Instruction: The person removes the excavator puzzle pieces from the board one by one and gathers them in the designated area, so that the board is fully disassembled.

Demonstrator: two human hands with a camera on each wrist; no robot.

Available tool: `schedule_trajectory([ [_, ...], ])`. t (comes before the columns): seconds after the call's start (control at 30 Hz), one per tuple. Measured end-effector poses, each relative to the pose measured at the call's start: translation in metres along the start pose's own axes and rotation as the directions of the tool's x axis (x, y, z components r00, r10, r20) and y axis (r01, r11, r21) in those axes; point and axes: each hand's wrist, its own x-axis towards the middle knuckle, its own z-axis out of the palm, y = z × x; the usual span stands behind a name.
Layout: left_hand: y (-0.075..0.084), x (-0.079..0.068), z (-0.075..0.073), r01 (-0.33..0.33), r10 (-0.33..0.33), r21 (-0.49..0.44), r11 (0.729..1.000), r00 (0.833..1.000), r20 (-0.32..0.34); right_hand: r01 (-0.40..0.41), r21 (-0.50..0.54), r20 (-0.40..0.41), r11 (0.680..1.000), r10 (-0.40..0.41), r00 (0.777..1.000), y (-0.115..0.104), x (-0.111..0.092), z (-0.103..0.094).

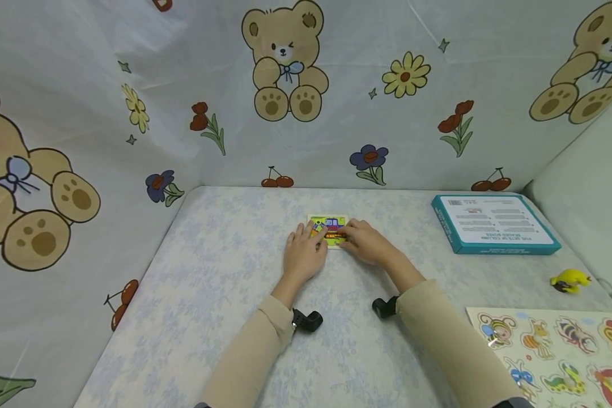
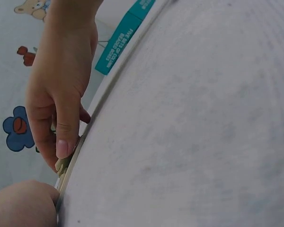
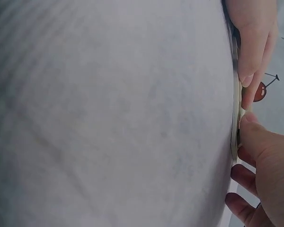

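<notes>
A small puzzle board [image 1: 335,243] with a bright vehicle picture on yellow-green lies on the table, both hands at it. My left hand [image 1: 304,255] rests over its left side, fingers extended and the index fingertip on the picture. From the right, my right hand [image 1: 367,242] bends its fingers at the board's right part. In the left wrist view, the right hand [image 2: 61,109] pinches a small yellowish-green puzzle piece [image 2: 61,164] low over the board. The right wrist view shows the left hand [image 3: 255,42] above and the right hand [image 3: 274,165] below, fingertips close together along the board's edge.
A teal-edged box [image 1: 494,224] lies at the back right. In front of it are a yellow toy [image 1: 570,280] and a sheet of insect pictures [image 1: 530,314]. A bear-print curtain [image 1: 336,147] hangs behind the table [image 1: 224,255].
</notes>
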Motion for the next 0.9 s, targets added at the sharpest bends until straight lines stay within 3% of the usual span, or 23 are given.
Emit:
schedule_trajectory([
  [0.47, -0.0006, -0.0002, 0.001, 0.01, -0.01, -0.013, 1.0, 1.0, -0.003, 0.001, -0.016, 0.034, 1.0, 0.0, 0.999, -0.0025, 0.0005, -0.003],
  [0.9, -0.0011, 0.0003, 0.0014, 0.005, -0.005, -0.018, 1.0, 1.0, -0.013, -0.062, 0.042, 0.051, 0.997, 0.06, 0.997, -0.0014, 0.0031, -0.0027],
])
